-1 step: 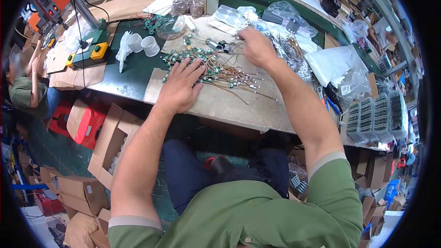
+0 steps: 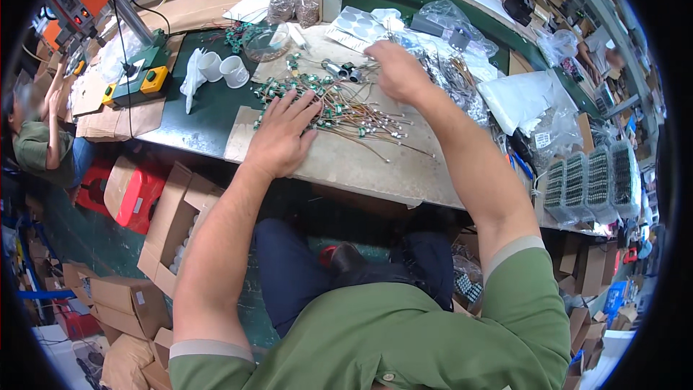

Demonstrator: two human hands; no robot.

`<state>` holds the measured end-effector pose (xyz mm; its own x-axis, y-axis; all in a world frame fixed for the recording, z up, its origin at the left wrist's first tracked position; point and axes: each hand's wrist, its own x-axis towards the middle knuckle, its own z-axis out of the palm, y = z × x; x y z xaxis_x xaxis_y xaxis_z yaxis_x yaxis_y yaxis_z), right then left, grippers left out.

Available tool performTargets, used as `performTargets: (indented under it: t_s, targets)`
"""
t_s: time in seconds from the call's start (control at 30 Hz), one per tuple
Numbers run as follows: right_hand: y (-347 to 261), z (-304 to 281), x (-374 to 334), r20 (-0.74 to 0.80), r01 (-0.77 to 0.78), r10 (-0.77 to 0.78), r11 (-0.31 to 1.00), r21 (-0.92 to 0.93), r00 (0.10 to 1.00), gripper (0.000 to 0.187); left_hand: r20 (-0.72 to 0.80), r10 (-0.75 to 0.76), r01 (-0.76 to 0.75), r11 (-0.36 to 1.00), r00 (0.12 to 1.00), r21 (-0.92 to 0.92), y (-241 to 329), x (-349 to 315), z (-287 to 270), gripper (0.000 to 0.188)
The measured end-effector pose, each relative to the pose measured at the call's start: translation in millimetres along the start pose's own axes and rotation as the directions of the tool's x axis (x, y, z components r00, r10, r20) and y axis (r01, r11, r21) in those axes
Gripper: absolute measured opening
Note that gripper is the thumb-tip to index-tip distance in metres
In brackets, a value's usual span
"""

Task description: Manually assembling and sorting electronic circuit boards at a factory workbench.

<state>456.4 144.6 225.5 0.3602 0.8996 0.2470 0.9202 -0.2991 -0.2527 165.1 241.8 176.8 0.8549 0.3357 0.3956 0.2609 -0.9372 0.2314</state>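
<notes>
The left hand (image 2: 278, 137) lies palm down over the near left part of a heap of small green circuit boards (image 2: 271, 88), its fingers spread and the thumb held apart. The heap runs from beneath and just past those fingertips toward the right, and its thin brown wires (image 2: 364, 117) fan out beside the thumb (many of them end in little white plugs). A sheet of cardboard (image 2: 346, 173) lies under it all.

The right hand (image 2: 401, 76) is past the far right edge of the heap, back upward, fingers bent down and close together; whether they pinch anything I cannot tell, as the hand hides what is under it. Just left of its fingertips are a few short metal tubes (image 2: 333, 68), and beyond them a sheet with round grey discs (image 2: 359, 24). Crumpled silver foil (image 2: 473, 107) sits to the right of these fingers, with a white bag (image 2: 514, 101) further out.

Left of the left fingers stand two white cups (image 2: 234, 72), near each other; beyond the same fingertips is a clear round dish (image 2: 261, 43).
</notes>
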Motion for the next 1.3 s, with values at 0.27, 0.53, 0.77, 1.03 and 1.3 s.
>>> performTargets:
  t_s: [0.27,0.53,0.77,1.03,1.3]
  targets:
    - [6,-21,15,0.276,-0.026,0.071,0.986,-0.164,0.958,0.021,-0.023,0.009,-0.009,0.999,1.0,0.039,-3,-1,3,0.049]
    - [47,-15,26,-0.053,-0.214,0.229,0.956,0.199,0.972,0.021,-0.04,0.025,-0.024,1.0,0.999,0.016,1,3,0,0.048]
    - [-5,9,34,-0.228,-0.252,0.336,0.909,0.332,0.914,0.028,-0.012,-0.015,0.015,1.0,1.0,0.024,-2,-2,3,0.049]
    - [-21,48,46,-0.038,0.154,-0.15,0.961,0.231,0.988,0.023,-0.033,0.013,-0.012,0.999,0.999,0.031,-4,-1,3,0.046]
    - [-34,27,34,-0.107,0.209,-0.184,0.931,0.301,0.977,0.019,-0.049,0.016,-0.015,1.0,0.999,0.02,-3,-1,-1,0.045]
